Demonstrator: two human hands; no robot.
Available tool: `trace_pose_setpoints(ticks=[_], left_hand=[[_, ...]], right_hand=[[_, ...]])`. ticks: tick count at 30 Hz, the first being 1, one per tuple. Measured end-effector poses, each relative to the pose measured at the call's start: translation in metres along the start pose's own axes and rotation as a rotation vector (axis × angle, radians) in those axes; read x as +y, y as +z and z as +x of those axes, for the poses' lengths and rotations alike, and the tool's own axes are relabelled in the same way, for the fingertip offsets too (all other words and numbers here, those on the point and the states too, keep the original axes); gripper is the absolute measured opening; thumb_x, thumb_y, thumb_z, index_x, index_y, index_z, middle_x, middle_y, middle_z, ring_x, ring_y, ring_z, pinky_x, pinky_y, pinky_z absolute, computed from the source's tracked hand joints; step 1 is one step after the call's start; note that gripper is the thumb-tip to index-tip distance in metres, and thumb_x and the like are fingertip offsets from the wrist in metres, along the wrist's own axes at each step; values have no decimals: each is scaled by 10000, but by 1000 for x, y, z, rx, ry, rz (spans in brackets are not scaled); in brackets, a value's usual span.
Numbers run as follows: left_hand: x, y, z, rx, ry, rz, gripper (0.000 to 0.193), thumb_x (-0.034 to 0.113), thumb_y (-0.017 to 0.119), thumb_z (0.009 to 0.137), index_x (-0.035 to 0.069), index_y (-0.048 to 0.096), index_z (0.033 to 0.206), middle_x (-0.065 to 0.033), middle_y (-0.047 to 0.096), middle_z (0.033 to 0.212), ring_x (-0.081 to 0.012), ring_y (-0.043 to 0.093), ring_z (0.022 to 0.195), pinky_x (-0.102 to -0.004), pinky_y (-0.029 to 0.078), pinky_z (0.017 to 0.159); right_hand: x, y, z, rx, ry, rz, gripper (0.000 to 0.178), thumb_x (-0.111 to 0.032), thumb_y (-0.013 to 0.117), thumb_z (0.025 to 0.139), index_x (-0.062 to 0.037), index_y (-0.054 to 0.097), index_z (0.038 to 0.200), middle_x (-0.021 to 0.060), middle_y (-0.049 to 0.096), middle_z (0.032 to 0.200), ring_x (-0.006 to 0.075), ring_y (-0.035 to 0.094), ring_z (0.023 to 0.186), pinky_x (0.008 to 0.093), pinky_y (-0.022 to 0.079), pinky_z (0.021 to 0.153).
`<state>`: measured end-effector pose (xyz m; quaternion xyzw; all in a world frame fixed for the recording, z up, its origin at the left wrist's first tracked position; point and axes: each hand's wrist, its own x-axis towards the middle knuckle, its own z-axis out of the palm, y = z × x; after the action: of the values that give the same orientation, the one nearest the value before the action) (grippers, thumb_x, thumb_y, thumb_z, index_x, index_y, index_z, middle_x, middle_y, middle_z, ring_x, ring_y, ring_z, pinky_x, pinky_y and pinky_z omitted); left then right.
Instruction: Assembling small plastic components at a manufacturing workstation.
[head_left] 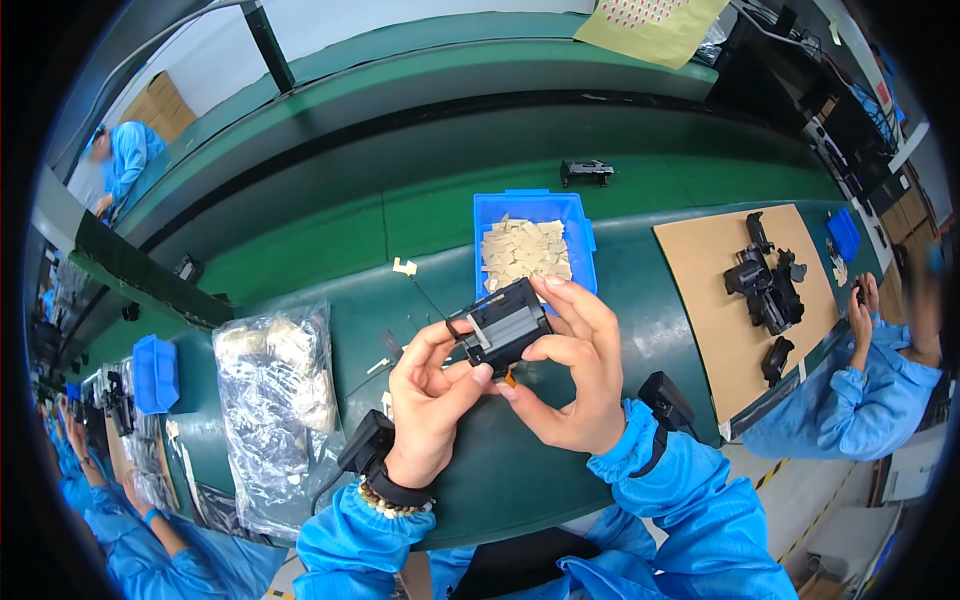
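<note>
Between my two hands, above the green bench, is a black plastic housing (507, 325) with a grey rectangular face. My left hand (432, 395) pinches its left end with thumb and fingers. At its right end my right hand (575, 370) grips it, the fingers along the top edge and the thumb below. A small orange piece (510, 379) shows under the housing by my right thumb. Just beyond the housing stands a blue bin (583, 235) full of small beige pieces (525, 250). A thin dark cable or wire reaches the housing's left side.
A clear plastic bag (275, 420) with pale parts lies left. On the right, a cardboard sheet (700, 290) carries several black assemblies (768, 280). Another black housing (586, 172) sits at the far side. Co-workers in blue sit on both sides; an empty-looking blue bin (155, 373) stands left.
</note>
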<state>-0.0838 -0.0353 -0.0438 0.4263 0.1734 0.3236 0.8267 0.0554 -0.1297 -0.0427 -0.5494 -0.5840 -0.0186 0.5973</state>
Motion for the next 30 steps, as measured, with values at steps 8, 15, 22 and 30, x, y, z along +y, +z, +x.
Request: trace_pose_setpoints(ticks=[8, 15, 22, 30], left_hand=[[-1, 1, -2, 7, 9, 31, 418, -92, 606, 865, -59, 470, 1259, -175, 537, 1281, -224, 682, 981, -299, 579, 811], [-3, 4, -4, 39, 0, 29, 434, -93, 609, 860, -60, 462, 1267, -181, 545, 1268, -200, 684, 927, -281, 569, 789], [-3, 5, -5, 49, 3, 39, 446, -96, 604, 857, -57, 454, 1275, -194, 553, 1260, -188, 682, 906, -272, 556, 774], [-3, 5, -5, 49, 4, 46, 453, -95, 606, 856, -59, 448, 1279, -198, 557, 1260, -186, 680, 914, -270, 554, 769]], right_hand=[[-2, 5, -1, 11, 7, 49, 163, 68, 656, 823, 3, 527, 899, 241, 394, 1332, 466, 443, 1308, 521, 422, 1053], [-3, 9, -4, 118, 92, 113, 141, 49, 696, 807, 20, 588, 893, 218, 465, 1274, 438, 489, 1277, 486, 447, 1043], [-5, 7, -3, 62, 98, 90, 169, 97, 638, 823, 1, 521, 898, 200, 405, 1304, 443, 451, 1313, 472, 408, 1070], [-5, 9, -3, 139, 98, 94, 142, 53, 716, 788, 25, 596, 859, 212, 473, 1265, 432, 525, 1245, 461, 479, 1012]])
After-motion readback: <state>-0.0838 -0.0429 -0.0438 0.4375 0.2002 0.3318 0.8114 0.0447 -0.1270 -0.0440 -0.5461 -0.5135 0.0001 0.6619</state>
